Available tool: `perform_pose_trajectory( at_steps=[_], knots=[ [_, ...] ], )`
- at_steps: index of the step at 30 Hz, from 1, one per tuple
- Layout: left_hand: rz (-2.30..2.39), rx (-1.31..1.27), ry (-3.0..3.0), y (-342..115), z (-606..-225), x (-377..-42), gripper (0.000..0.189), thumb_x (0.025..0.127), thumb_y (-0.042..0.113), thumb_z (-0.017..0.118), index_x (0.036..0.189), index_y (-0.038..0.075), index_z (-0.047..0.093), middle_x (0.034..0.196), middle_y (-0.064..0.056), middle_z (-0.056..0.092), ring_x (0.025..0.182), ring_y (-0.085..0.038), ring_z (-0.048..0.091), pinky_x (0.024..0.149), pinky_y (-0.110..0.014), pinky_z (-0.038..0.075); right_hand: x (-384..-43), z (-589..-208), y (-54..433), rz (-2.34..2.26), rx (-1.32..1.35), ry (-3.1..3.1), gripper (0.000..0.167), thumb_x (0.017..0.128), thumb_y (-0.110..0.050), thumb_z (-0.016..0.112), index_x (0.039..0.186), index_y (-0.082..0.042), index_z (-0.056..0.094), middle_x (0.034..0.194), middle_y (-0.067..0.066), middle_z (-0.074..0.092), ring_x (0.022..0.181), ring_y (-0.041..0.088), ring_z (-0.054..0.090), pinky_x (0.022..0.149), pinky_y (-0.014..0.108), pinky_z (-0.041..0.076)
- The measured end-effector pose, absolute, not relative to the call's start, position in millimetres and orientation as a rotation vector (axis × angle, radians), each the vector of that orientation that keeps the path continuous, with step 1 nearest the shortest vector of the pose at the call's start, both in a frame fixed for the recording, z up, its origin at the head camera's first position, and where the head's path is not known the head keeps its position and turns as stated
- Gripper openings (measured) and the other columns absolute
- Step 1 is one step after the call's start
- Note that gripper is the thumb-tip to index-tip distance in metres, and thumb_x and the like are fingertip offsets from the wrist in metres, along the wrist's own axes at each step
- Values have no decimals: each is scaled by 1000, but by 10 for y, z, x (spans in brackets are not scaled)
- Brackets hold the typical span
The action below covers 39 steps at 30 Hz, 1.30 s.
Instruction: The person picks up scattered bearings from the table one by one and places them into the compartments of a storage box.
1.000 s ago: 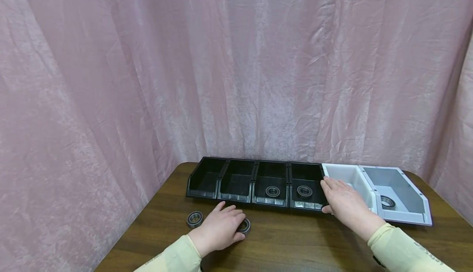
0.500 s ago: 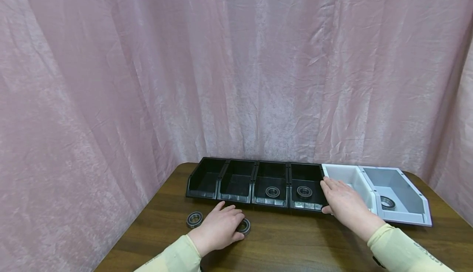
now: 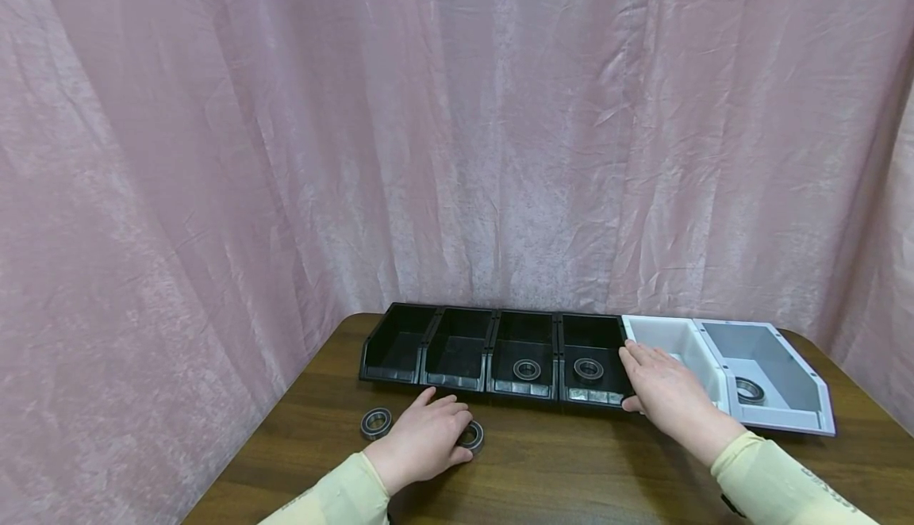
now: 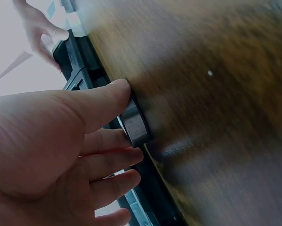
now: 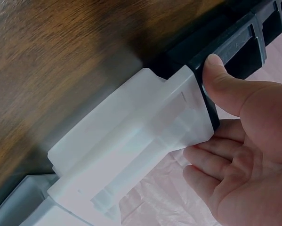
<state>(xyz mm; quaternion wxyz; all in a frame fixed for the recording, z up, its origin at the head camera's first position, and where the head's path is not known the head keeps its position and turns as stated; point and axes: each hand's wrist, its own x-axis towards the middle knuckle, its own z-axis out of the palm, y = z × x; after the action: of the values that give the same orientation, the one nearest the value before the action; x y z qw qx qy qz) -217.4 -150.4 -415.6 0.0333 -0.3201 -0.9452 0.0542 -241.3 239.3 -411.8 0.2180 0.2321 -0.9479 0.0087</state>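
Note:
My left hand (image 3: pixel 421 439) pinches a ball bearing (image 4: pixel 135 125) at the table in front of the black bins. In the left wrist view the thumb lies on one side of its dark rim and a forefinger on the other. A second bearing (image 3: pixel 367 428) lies flat on the table just left of that hand. My right hand (image 3: pixel 671 390) rests on the wall between the rightmost black bin (image 3: pixel 593 331) and the white bin (image 3: pixel 660 331). Its thumb touches the black bin's edge in the right wrist view; the fingers are relaxed and hold nothing.
Several black bins (image 3: pixel 460 342) stand in a row along the back of the wooden table (image 3: pixel 557 469). Two of them hold one bearing (image 3: pixel 536 369) each. At the right end, the grey bin (image 3: pixel 781 374) holds another bearing (image 3: pixel 759 395). A pink curtain (image 3: pixel 500 152) hangs behind.

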Motion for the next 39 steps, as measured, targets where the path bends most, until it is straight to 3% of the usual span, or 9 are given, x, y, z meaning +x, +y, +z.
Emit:
perform_pose_trajectory(
  at_steps=[39],
  knots=[
    [134, -1072, -2898, -1481, -4080, -2191, 43, 97, 49, 85, 124, 16, 79, 142, -2, 73, 145, -26, 60, 126, -59, 39, -2424, -4138, 2424, 64, 656, -2625, 78, 76, -21, 100, 135, 18, 65, 142, 37, 63, 134, 51, 63, 113, 64, 50]
  ],
)
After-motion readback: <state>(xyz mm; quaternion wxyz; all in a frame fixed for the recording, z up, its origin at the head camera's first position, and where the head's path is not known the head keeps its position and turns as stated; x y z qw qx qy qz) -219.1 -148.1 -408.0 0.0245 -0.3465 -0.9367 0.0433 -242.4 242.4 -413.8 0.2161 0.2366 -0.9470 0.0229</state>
